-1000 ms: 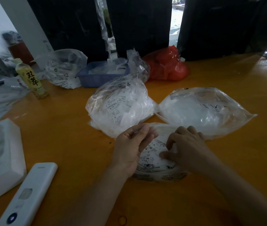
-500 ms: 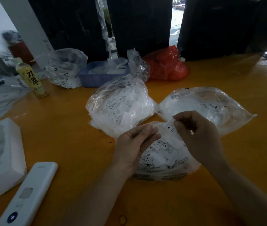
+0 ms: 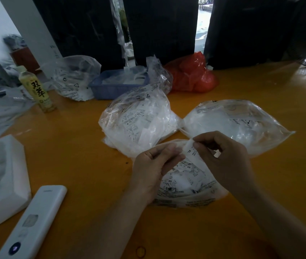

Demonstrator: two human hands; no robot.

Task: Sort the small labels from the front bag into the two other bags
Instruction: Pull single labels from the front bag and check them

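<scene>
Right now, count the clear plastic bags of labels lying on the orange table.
4: the front bag under both hands, the full bag behind it, the flatter bag to its right, and a far bag beside the blue basket. More may be hidden.

1. An orange table carries three clear label bags: front bag, left bag, right bag.
2. A white remote, foam tray, drink bottle, blue basket and red bag are also laid on it.
</scene>
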